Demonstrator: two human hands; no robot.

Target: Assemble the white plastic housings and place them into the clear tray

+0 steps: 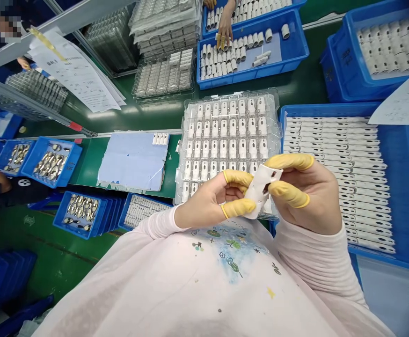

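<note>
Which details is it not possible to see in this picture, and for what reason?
In the head view:
White part: its far side faces away; the left hand and right hand cover some of it.
Tray: its nearest rows are partly hidden behind the hands.
Hanging papers: writing too small and blurred.
Upper right bin: cut off by the right edge.

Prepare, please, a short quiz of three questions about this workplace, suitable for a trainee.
1. True or false: the left hand and the right hand both hold one white part.
2. Which colour are the finger covers? a) blue b) yellow c) black
3. Complete: the clear tray just beyond the hands lies to the ... of the pale blue pad.

Key: 1 true; 2 b; 3 right.
</note>
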